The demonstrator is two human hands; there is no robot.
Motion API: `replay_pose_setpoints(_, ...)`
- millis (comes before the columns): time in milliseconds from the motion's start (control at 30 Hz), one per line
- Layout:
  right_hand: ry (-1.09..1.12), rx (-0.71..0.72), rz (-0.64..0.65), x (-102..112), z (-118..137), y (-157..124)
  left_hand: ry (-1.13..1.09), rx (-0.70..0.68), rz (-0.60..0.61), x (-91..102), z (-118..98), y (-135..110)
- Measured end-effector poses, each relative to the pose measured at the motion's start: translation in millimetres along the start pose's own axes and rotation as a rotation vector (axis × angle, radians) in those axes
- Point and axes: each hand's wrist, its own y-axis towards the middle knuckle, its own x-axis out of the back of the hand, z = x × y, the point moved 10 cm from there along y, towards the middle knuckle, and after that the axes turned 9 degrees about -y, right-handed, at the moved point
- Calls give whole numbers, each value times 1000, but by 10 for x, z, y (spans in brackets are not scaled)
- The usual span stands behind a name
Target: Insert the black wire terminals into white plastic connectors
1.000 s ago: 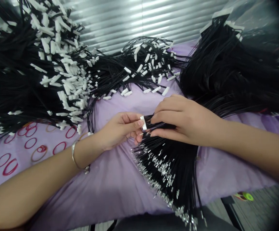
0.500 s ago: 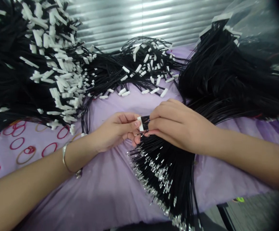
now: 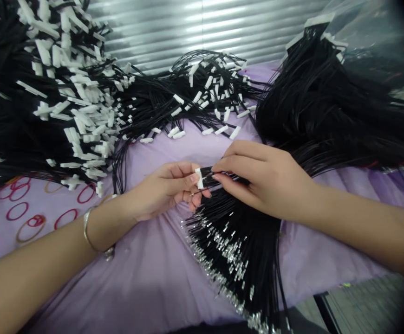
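Note:
My left hand (image 3: 174, 185) is closed, thumb and fingers pinching a small white connector housing (image 3: 199, 178). Black wires run from the housing toward the right. My right hand (image 3: 257, 176) is closed too, its fingertips pinching a thin black wire (image 3: 207, 176) with a metal tip close to the housing. Another wire end shows just below, by the left fingers. Under both hands a thick bundle of black wires with silver crimped terminals (image 3: 230, 250) fans out over the purple cloth toward the lower edge.
A large heap of black cables with white connectors (image 3: 83, 102) lies at the left, a smaller pile (image 3: 216, 88) at the back. Long black wires (image 3: 313, 106) are heaped right, beside a clear plastic bag (image 3: 369, 51). Red and tan rubber bands (image 3: 17, 211) lie on the purple cloth (image 3: 146, 273).
My right hand's fingers have shifted and now show a wire with its tip at the housing. The left hand still grips the housing. The whole view has slid slightly.

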Motion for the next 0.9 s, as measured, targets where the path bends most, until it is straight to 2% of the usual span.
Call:
replay_pose_setpoints(333, 57, -7, -7, -1, 18, -4, 27, 10, -14, 2, 2, 3)
replay_pose_setpoints(633, 75, 69, -61, 20, 71, -27, 16, 35, 22, 11, 23, 12)
replay_pose_setpoints(900, -3, 172, 15, -98, 196, 14, -8, 57, -16, 26, 27, 18)
